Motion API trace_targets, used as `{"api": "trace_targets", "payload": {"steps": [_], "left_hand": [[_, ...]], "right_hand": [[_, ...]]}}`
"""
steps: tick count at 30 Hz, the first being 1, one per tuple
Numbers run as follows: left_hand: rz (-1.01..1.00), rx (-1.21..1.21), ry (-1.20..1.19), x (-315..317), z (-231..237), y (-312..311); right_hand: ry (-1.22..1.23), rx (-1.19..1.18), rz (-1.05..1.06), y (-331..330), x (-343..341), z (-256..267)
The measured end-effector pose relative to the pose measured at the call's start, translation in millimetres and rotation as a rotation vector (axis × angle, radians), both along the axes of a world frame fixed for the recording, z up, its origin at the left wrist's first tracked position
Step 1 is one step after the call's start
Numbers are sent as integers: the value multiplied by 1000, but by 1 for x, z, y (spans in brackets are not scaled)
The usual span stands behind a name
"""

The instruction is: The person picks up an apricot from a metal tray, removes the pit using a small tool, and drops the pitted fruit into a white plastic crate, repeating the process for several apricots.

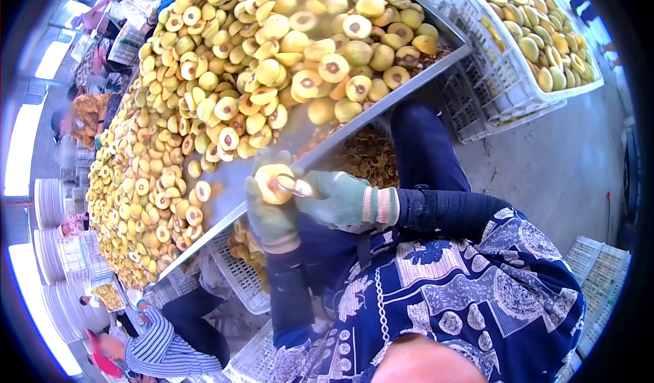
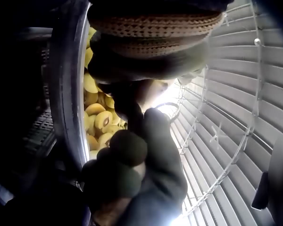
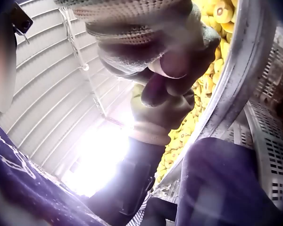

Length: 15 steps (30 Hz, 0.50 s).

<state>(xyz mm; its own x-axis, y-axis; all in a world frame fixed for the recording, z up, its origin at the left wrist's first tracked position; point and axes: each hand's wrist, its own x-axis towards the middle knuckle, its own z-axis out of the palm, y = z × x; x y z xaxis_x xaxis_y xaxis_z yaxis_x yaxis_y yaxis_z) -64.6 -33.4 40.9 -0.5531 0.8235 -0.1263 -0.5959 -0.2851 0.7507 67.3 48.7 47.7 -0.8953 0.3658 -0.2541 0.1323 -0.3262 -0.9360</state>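
Observation:
In the head view my gloved left hand point(image 1: 269, 221) holds a pale yellow peach piece point(image 1: 272, 182) over the near edge of the metal sorting table. My gloved right hand point(image 1: 337, 197) comes in from the right and grips a small tool with a thin metal loop point(image 1: 297, 193), its loop right at the fruit. The loop's curve also shows against bright light in the left wrist view, beyond the right hand's fingers point(image 2: 155, 141). The right wrist view has both gloves close together, the fruit mostly hidden behind them.
Heaped halved peaches point(image 1: 225, 76) cover the table, whose metal rim point(image 1: 381, 103) runs diagonally before me. White crates of halves point(image 1: 518, 90) stand at the right. Below the rim lie scraps point(image 1: 368, 155) and another crate point(image 1: 238, 281). People sit along the left, one in stripes point(image 1: 170, 345).

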Motion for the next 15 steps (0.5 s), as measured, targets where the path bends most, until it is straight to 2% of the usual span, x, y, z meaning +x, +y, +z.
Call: {"api": "trace_targets", "payload": {"steps": [1,3,5,8,11,13,15], "left_hand": [[-2,-14,76,12,3,5],[35,0,137,28,1,13],[77,14,199,41,2,18],[111,51,142,56,6,21],[192,16,242,67,6,23],[317,-14,333,73,3,25],[328,-62,407,72,-2,22]], "right_hand": [[132,114,-111,-3,1,-3],[148,163,-95,3,9,-8],[6,340,-103,7,22,6],[-16,448,-95,8,35,11],[-153,514,-8,6,35,12],[-141,513,8,5,36,14],[-136,512,20,7,34,11]]}}
